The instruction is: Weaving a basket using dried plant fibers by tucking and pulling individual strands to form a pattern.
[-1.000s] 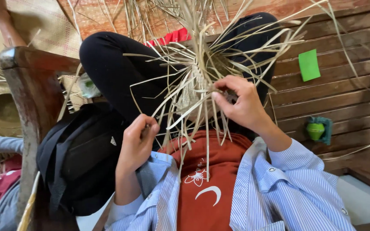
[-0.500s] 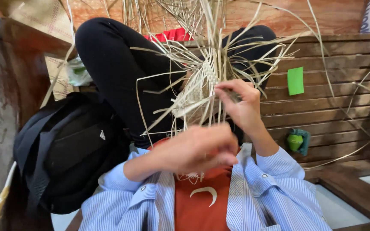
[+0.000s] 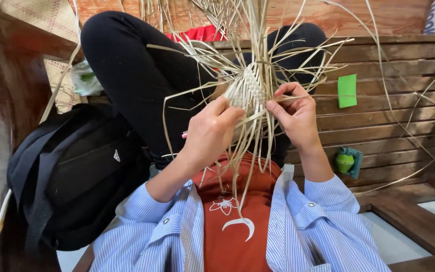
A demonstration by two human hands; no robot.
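We hold both hands raised in front of the chest, forearms angled up from the striped blue sleeves. Our left hand [image 3: 210, 133] has its back to the camera, fingers curled shut around the lower edge of the small woven straw piece [image 3: 246, 91]. Our right hand [image 3: 295, 113] pinches a single straw strip [image 3: 318, 96] between thumb and forefinger, just right of the weave. The woven patch sits between the two hands, above the left knuckles, its long axis roughly upright. Loose straw ends fan upward and sideways, others hanging down over the red shirt [image 3: 232, 221]. A black backpack [image 3: 71, 176] rests at our left.
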